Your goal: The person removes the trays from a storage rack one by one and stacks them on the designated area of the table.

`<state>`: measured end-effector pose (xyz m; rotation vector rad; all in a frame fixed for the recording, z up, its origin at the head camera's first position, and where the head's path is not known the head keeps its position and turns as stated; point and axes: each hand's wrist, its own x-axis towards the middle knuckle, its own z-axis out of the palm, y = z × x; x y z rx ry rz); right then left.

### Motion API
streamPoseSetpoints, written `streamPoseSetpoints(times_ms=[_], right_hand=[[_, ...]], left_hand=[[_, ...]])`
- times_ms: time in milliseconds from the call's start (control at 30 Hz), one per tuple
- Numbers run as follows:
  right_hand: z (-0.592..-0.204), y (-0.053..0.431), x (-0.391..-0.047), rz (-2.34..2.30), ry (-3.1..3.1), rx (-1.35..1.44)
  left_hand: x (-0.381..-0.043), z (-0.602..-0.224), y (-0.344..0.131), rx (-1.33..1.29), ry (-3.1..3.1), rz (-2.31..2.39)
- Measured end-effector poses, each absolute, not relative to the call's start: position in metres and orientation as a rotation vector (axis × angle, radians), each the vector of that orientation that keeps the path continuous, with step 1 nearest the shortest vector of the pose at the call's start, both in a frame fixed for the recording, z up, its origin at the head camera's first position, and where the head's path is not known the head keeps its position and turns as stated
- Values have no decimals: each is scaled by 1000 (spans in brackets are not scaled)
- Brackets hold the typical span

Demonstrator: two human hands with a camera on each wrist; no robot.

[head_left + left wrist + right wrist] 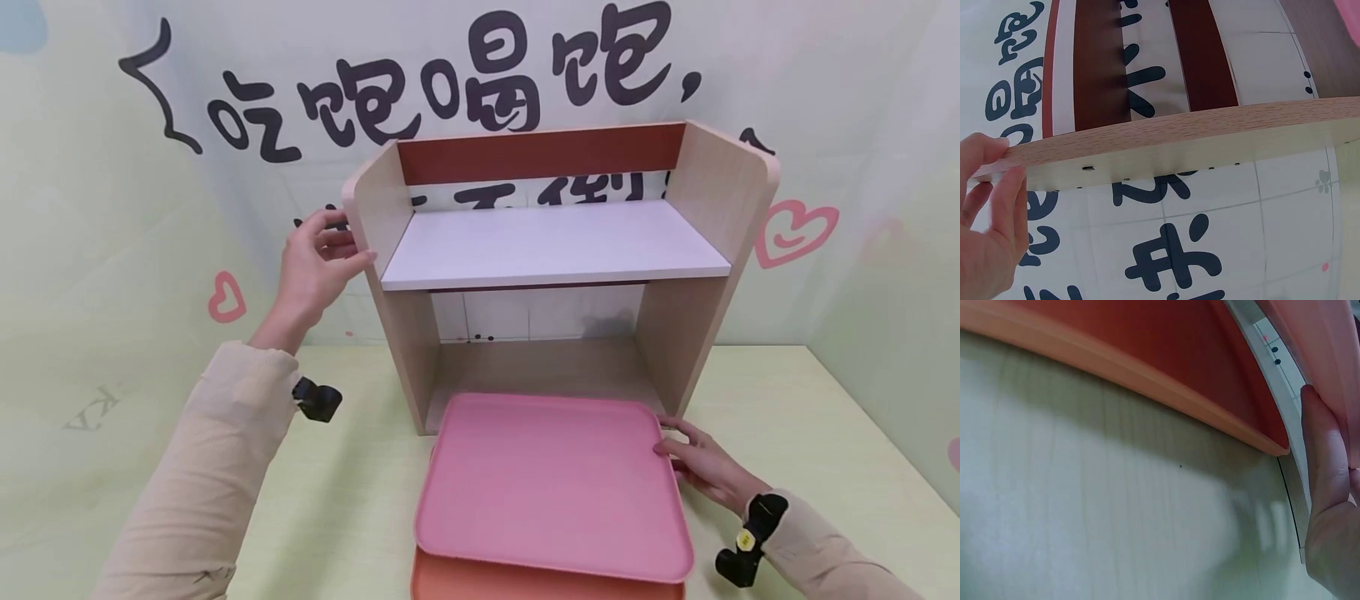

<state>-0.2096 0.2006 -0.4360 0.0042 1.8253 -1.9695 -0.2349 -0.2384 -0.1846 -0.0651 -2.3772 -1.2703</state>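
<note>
A small wooden desk shelf (705,333) with a white middle board (555,242) stands upright on the table. My left hand (311,271) pinches the front edge of its left side panel (1179,131), thumb on one face and fingers on the other. In front of the shelf, a pink tray (555,483) is held by its right edge in my right hand (708,471). Its far edge overlaps the shelf's lower opening. Below the pink tray lies an orange tray (525,579), mostly hidden. In the right wrist view, the pink tray is raised above the orange tray (1116,369).
Behind the shelf hangs a pale wall covering with large black characters (498,75) and pink hearts (227,297). Light wood-grain tabletop (817,417) extends on both sides. A reddish-brown back rail (540,154) joins the shelf's side panels at the top.
</note>
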Motion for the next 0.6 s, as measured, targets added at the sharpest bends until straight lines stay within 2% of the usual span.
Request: streamPoseSetpoints(times_ms=[600], right_hand=[[-449,187,-204,-1919,1700,-200]], left_hand=[[-234,-184,-239,-59,-2389,-1263]])
